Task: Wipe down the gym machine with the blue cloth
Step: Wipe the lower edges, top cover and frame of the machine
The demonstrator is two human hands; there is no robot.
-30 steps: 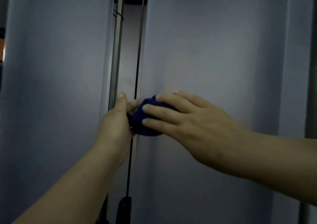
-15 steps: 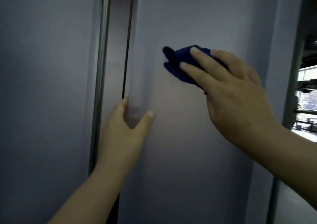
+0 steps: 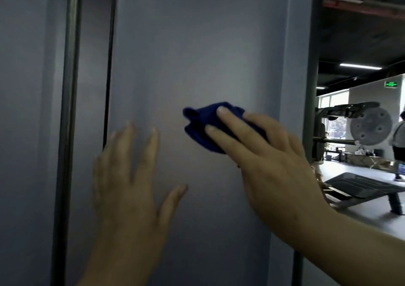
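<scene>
Under our right hand most of the cloth is hidden. Our left hand is blurred at the fingertips. Beyond the right hand, the person is cut off by the edge.

Two bare hands, bare forearms, no sleeves, short nails

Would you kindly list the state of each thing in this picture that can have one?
Bunched dark blue cloth: pressed flat against the panel under the right hand.
Right hand: fingers straight, pressing the cloth.
Left hand: open, fingers spread, blurred.
Grey flat machine panel: upright.
Grey round weight plate: mounted on a background machine.
</scene>
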